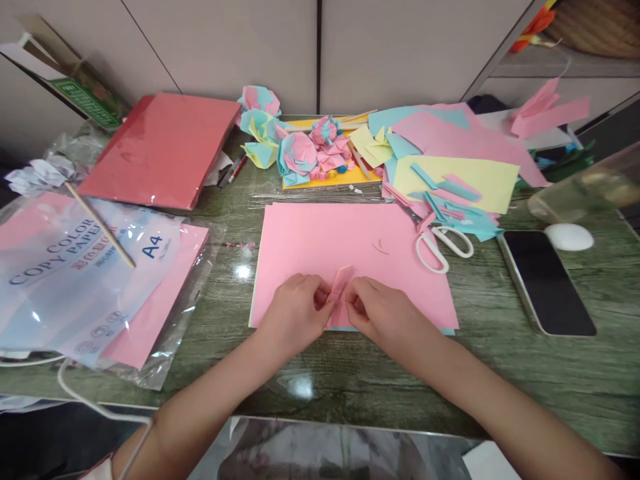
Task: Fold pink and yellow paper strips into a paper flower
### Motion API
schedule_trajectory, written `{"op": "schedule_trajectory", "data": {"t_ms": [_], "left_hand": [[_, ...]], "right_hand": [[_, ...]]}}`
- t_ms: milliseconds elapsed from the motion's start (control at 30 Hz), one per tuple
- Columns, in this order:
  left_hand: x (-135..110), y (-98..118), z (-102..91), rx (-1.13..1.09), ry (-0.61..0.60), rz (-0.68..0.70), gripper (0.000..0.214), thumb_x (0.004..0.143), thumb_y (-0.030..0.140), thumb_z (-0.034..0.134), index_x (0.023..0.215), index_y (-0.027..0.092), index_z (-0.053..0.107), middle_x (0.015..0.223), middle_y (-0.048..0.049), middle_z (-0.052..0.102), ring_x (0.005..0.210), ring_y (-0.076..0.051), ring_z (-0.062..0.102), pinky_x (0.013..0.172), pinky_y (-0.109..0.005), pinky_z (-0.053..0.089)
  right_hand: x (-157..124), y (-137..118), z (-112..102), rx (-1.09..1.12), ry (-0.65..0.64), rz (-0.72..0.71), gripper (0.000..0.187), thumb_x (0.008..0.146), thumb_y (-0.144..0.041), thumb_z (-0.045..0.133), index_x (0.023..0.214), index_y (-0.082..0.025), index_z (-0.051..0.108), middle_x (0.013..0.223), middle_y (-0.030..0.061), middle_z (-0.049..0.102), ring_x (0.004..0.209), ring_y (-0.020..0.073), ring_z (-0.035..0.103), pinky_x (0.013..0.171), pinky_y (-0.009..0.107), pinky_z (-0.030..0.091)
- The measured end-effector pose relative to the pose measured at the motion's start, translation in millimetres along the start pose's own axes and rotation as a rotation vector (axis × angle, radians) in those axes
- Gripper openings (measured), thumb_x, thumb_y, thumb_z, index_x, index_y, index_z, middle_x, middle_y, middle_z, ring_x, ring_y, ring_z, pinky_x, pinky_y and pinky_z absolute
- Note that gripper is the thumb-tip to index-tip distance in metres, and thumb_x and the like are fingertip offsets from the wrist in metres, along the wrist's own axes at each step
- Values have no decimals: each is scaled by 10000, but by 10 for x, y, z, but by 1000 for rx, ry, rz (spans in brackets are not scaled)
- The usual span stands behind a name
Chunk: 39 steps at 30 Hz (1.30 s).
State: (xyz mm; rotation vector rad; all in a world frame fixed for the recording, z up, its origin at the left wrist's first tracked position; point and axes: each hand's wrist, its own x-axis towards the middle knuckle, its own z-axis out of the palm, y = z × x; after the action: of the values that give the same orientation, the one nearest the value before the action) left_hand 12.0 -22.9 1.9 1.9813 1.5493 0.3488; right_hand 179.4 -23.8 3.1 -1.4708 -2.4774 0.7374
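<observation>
Between my two hands stands a small folded piece of pink paper (342,280), pinched from both sides. My left hand (299,303) is closed with thumb and forefinger on its left side. On the other side, the curled fingers of my right hand (377,303) grip it too. Beneath them lies a stack of pink paper sheets (310,233), with a blue edge showing at the front. White-handled scissors (440,247) rest on the stack's right edge, their blades partly covered by paper scraps. Where the fingertips meet, part of the folded piece is hidden.
Folded paper flowers (300,152) and coloured paper scraps (450,180) line the back. A phone (547,283) and a white mouse (570,237) lie right. At left are a bagged paper pack (100,267), a wooden stick (103,227) and a red packet (165,150).
</observation>
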Motion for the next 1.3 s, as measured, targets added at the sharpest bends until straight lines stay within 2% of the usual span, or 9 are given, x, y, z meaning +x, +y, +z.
{"op": "schedule_trajectory", "data": {"t_ms": [167,300,400,633,800,967,1133,1200,1300], "left_hand": [[-5,-28,7,-7,4,12,153,800,293,505,761,175,595,680,-13,623,693,-161,555,634,-291,435],[-10,-38,21,-14,-14,8,79,769,232,535,753,174,587,685,-11,620,706,-166,555,654,-300,439],[-8,-32,20,-33,-21,-10,76,770,230,537,779,177,590,703,-11,621,722,-167,558,670,-304,443],[-12,-149,-121,-46,-63,48,125,806,246,518,891,179,583,790,-18,618,750,-151,555,705,-294,449],[-24,-204,-149,114,-51,190,117,836,247,478,841,156,551,864,-48,576,846,-173,513,775,-312,436],[-7,-171,-39,455,-89,417,192,876,157,349,857,135,539,837,-69,535,798,-208,464,735,-363,418],[6,-172,29,682,-63,487,178,854,120,363,794,116,531,785,-92,512,737,-231,444,653,-380,399],[4,-181,42,650,-5,449,174,852,113,362,775,114,517,762,-92,503,725,-228,441,637,-374,398],[-2,-193,41,399,95,349,137,857,111,362,796,122,485,809,-91,507,777,-212,457,681,-360,418]], "right_hand": [[33,41,-33,109,44,-68,178,806,-81,417,888,-192,530,780,4,556,678,121,522,589,236,395],[38,54,-25,-29,1,-201,316,830,-84,378,1062,-207,554,850,49,559,735,158,518,636,280,414],[25,69,13,-86,-64,-211,341,852,-107,351,1127,-194,533,816,56,552,722,176,498,639,301,407],[0,156,76,62,-70,-155,321,907,-197,251,1040,-245,540,817,24,531,693,161,473,622,280,391],[38,140,45,169,-98,-175,311,916,-229,262,1095,-248,515,870,28,521,730,155,469,671,281,404],[120,120,-80,181,-172,-161,301,906,-241,315,1073,-210,564,825,30,511,725,137,470,682,269,416],[157,167,-145,172,-188,-255,318,898,-194,328,1097,-226,574,844,33,505,741,115,476,680,233,421],[162,191,-129,133,-159,-288,325,892,-171,337,1105,-231,575,837,33,502,736,116,473,666,230,416],[169,226,-83,76,-119,-302,314,897,-192,340,1081,-234,591,839,37,514,756,127,477,674,241,409]]}}
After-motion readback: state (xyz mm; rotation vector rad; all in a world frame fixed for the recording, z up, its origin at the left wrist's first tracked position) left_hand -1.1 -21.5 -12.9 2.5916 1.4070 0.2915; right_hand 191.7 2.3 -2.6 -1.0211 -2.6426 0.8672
